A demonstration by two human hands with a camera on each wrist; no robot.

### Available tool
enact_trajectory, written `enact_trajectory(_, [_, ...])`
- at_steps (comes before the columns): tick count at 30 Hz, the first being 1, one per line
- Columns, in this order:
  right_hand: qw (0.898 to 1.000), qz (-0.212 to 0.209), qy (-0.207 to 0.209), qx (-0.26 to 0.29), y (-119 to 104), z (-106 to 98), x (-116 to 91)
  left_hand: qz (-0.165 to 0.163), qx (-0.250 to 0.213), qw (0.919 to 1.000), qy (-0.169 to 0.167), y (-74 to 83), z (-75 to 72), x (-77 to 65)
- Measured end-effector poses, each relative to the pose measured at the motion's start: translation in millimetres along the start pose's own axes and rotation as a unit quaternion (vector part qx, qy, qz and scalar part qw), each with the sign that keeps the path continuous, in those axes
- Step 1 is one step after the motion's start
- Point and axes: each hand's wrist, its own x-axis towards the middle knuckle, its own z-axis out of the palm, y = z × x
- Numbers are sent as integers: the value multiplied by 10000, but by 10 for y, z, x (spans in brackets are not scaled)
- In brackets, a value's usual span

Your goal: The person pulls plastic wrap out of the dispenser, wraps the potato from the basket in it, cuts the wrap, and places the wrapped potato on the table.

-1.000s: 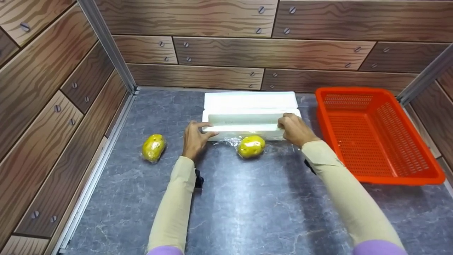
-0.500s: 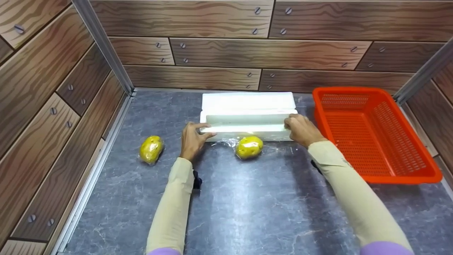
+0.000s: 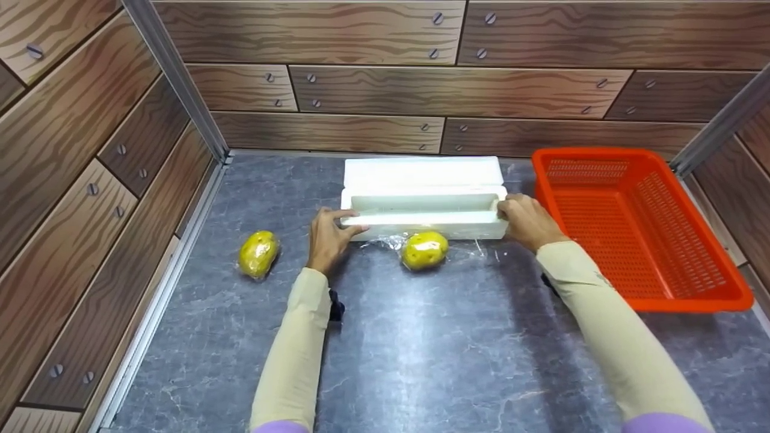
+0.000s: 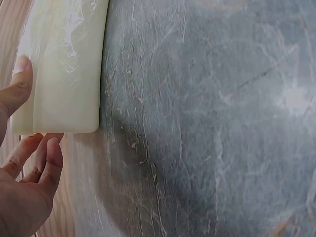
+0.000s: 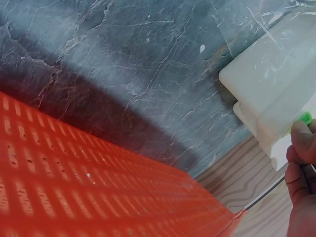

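Observation:
A long white cling film dispenser box (image 3: 433, 231) lies with its lid (image 3: 423, 172) raised at the back. My left hand (image 3: 328, 237) holds its left end, with the thumb (image 4: 21, 79) pressed on the box in the left wrist view. At the right end my right hand (image 3: 529, 220) pinches a small green slide cutter (image 5: 306, 117), partly hidden by the fingertips. Clear cling film (image 3: 385, 242) spreads from the box's front onto the table. On that film sits a yellow potato (image 3: 425, 250). Another potato (image 3: 258, 254), wrapped in film, lies left of my left hand.
An orange-red plastic basket (image 3: 737, 294) with slotted walls stands close to the right of my right hand. Wood-patterned walls (image 3: 361, 90) close off the back and sides of the grey marbled table (image 3: 397, 361).
My right hand has slid rightward along the box's front edge to its right end. The left hand, the box and both potatoes keep their places; the head view shifted slightly.

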Motion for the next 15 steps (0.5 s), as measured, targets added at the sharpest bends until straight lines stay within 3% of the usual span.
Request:
enact_trajectory(9, [9997,-81,173,141,52,-11,-40,-61,59,10000,18,5,2,-2])
enact_trajectory(15, [9988,134,201,434,39,-26,-49,-126,142,9998,-42,17,20,-19])
